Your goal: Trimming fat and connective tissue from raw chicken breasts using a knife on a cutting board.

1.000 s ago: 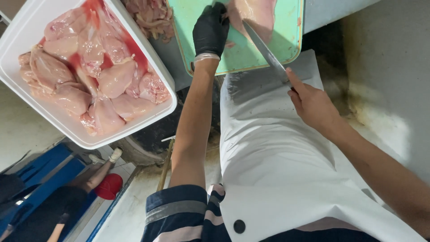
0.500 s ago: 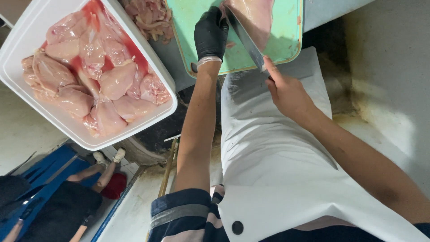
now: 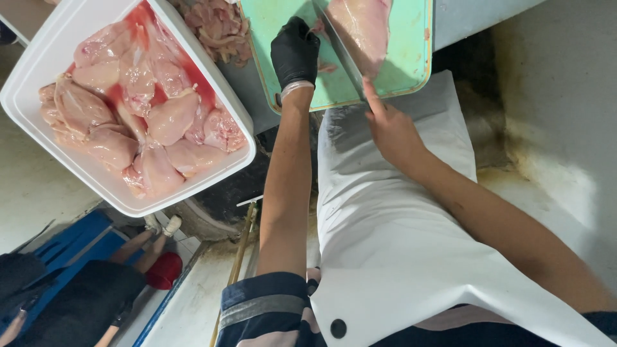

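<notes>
Chicken breast [image 3: 363, 29] lies flat on the green cutting board [image 3: 411, 54] at 12 o'clock of the view, top edge cut off by the frame. White apron [image 3: 398, 231] fills the lower middle, 6 o'clock from the board, its upper edge just under the board's near rim. White foam tray [image 3: 35, 96] sits at 10 o'clock, well apart from the board, packed with raw chicken pieces [image 3: 128, 109] in red liquid. Small heap of meat trimmings [image 3: 218, 26] between tray and board, at 11 o'clock. Left hand [image 3: 294, 53], black glove, fingers pressed together and curled down onto the board at the breast's 9 o'clock edge; exact contact with the meat is hard to tell. Right hand [image 3: 391, 132], bare, closed around the knife [image 3: 337, 45] handle with index finger stretched along the spine. Blade runs toward 11 o'clock, lying across the breast's left side between glove and meat. Red shoe [image 3: 164, 270] at 7 o'clock belongs to another person.
</notes>
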